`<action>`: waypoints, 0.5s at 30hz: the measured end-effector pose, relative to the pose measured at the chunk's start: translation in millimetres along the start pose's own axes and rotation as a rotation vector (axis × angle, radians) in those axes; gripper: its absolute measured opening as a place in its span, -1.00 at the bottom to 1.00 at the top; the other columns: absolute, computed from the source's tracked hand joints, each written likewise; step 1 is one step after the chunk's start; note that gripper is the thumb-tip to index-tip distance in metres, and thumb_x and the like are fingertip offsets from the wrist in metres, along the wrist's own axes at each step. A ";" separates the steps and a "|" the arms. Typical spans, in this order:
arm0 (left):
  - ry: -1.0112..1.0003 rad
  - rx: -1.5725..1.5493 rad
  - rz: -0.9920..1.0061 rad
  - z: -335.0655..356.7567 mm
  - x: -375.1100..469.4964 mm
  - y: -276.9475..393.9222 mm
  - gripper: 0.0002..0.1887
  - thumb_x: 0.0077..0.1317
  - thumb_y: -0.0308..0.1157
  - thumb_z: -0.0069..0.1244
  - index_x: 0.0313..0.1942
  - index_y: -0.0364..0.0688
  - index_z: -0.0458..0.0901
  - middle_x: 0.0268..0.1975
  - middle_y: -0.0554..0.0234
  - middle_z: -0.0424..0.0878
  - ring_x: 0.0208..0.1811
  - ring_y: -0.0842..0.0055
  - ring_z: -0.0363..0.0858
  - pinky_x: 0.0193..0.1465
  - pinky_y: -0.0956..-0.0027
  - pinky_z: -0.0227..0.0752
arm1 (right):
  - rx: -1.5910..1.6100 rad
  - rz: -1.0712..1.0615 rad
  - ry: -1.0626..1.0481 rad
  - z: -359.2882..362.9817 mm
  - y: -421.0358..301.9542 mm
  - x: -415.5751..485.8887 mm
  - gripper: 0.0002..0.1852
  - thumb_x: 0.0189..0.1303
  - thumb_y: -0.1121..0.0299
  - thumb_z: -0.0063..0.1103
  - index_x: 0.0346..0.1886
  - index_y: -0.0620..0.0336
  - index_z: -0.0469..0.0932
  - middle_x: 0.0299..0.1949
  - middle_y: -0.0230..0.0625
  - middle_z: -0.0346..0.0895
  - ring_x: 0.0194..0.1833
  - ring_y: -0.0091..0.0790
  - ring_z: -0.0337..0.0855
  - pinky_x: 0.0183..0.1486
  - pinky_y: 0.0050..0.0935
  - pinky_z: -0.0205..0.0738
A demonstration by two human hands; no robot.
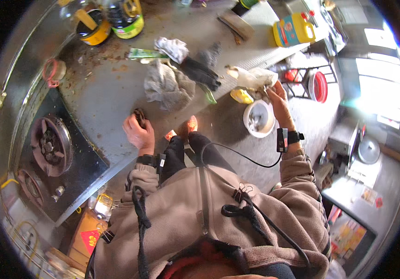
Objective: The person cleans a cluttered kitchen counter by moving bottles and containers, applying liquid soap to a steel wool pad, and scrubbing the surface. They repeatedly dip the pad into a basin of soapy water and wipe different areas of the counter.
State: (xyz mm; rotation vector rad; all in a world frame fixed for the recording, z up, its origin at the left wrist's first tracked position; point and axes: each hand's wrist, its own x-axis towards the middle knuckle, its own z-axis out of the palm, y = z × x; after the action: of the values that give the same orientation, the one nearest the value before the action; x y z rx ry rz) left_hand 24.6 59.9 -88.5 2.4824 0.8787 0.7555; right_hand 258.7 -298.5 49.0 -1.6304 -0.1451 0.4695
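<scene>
My left hand (139, 132) is closed around a dark brown object (139, 118), too unclear to name, over the grey metal counter (107, 101). My right hand (279, 101) is raised at the counter's right edge, its fingers on a whitish, soiled cloth or bag (255, 78). Below that hang a yellow packet (241, 96) and, lower, a white bucket (259, 118) with pale contents. Between my hands lie a crumpled grey rag (168, 85), a dark cloth (200, 73), a white cloth (172, 48) and a green tube-like packet (146, 53).
A gas burner (51, 144) is set in the black hob at left, near a pink-rimmed jar (53, 72). Large bottles (125, 17) stand at the back left. A yellow jug (293, 29) is at the back right, near a wooden-looking block (236, 25). A red basin (319, 87) sits beyond.
</scene>
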 end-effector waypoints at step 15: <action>0.012 0.046 0.035 1.8 0.5 -0.1 -0.65 0.03 -0.44 0.06 -0.12 -0.23 0.45 -0.13 -0.03 0.50 -0.08 0.02 0.45 -0.04 0.01 0.39 | -1.306 0.699 0.024 -228.4 225.9 -223.3 -0.37 -0.04 -0.07 0.37 0.06 0.10 0.58 -0.16 -0.02 0.65 -0.10 -0.06 0.67 -0.02 -0.19 0.53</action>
State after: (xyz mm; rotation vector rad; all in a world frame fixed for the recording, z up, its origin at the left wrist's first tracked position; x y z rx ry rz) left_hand 26.0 59.9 -89.7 2.5424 0.8689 0.7713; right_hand 103.1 -618.7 -113.2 -2.9872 0.2076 1.0007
